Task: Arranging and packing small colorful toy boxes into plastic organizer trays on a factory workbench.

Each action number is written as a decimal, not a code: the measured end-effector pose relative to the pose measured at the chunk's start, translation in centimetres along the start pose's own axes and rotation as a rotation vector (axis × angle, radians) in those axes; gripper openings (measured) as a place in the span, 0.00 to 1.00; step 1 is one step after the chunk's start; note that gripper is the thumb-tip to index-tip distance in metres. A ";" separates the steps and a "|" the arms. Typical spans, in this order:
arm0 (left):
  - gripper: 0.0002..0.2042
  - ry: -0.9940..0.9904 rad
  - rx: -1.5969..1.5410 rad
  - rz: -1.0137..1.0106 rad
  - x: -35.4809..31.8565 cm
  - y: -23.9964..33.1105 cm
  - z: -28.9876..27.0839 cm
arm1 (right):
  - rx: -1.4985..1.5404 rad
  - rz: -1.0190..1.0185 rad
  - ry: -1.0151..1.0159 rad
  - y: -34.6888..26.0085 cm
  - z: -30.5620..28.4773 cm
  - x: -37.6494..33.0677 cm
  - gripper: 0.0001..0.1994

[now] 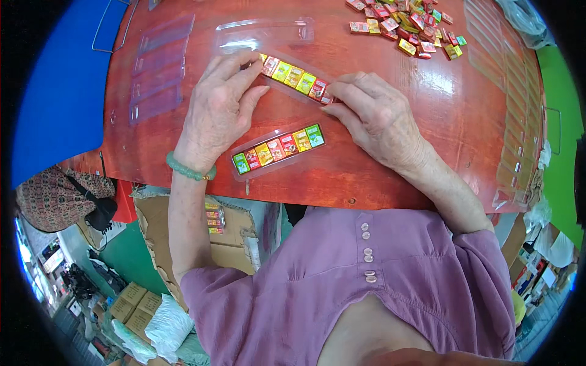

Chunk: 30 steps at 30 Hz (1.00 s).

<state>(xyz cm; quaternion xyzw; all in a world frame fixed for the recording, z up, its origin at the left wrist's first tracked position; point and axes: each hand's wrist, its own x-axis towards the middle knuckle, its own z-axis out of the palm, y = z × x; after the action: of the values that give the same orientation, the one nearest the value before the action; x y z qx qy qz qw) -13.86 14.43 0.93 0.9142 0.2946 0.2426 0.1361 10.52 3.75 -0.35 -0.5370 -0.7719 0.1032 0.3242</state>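
Note:
A slanting row of small colourful boxes lies between my hands, with clear plastic showing along its edge. My left hand has its curled fingertips on the far left end of the row, its thumb standing off from the boxes. At the other end, the thumb and forefinger of my right hand close on the last red box. Closer to me, a filled clear plastic tray holds a second row of small boxes in green, red, yellow and orange. The fingers partly cover both ends of the far row.
A heap of loose small boxes lies at the far right of the red table. Empty clear trays rest beyond my hands, with stacked trays to the left and more trays along the right. A cardboard box stands below the table edge.

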 end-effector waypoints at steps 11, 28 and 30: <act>0.15 -0.135 -0.026 -0.040 -0.8 5.2 0.3 | -0.125 -0.033 -0.062 3.0 -3.8 -2.9 0.15; 0.23 -0.211 0.033 -0.024 0.7 5.1 0.9 | -0.149 -0.111 -0.129 3.1 -1.5 -2.4 0.17; 0.21 -0.198 0.035 -0.081 0.0 4.7 0.0 | -0.094 -0.112 -0.139 2.6 -1.0 -1.4 0.16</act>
<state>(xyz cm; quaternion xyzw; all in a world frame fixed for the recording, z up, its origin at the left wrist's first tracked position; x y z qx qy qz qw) -11.65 10.67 2.79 0.9233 0.3208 0.1399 0.1582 13.35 3.37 -1.43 -0.4990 -0.8255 0.0854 0.2495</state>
